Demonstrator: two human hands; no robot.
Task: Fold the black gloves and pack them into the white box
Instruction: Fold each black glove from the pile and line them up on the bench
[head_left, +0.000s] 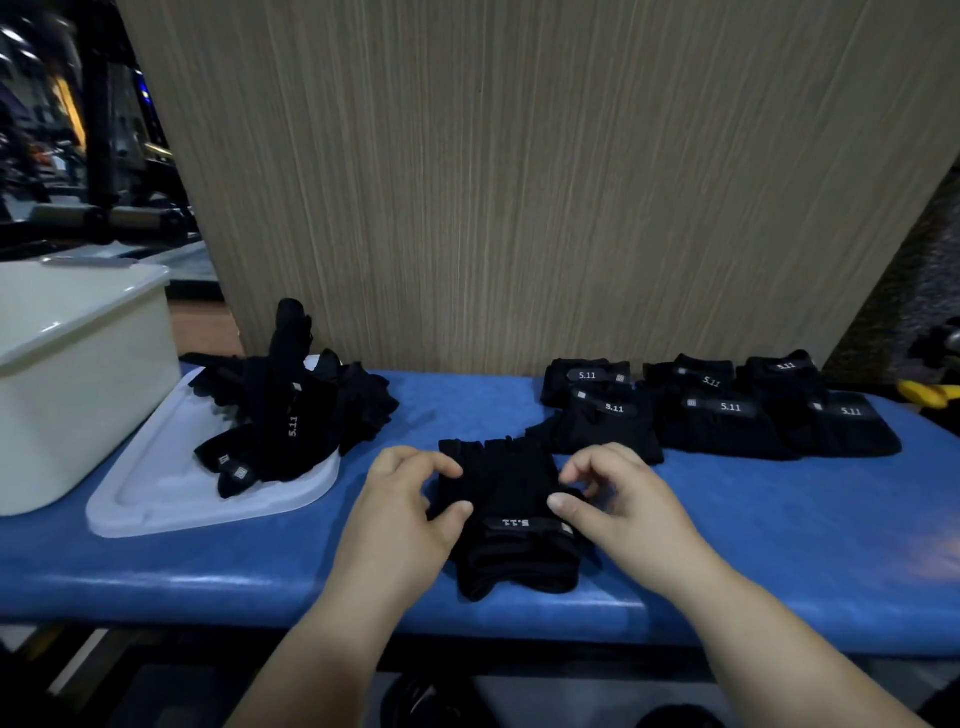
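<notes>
A black fabric glove (511, 514) with a "5.11" wrist strap is laid flat near the front edge of the blue padded bench (779, 545), straight ahead at twelve o'clock. It is pinched at its left edge by the left hand (410, 512), whose fingers are curled over the fabric with the thumb set by the strap. The right edge is pinched in the same way by the right hand (618, 506).

At about one to two o'clock, a cluster of folded black gloves (727, 415) is set out in compact bundles. The exact count cannot be made out, since the dark pieces overlap. At ten o'clock a heap of unfolded black gloves (291, 415) is piled on a flat white plastic lid (171, 499), and just beyond it, at nine o'clock, the white plastic box (78, 395) is stood. Its inside is not seen from this angle.

The task is judged roughly half done on the folding side. One glove is in hand, several are folded and a heap is left — and packing appears not yet begun, as the folded bundles are kept well apart from the box.
</notes>
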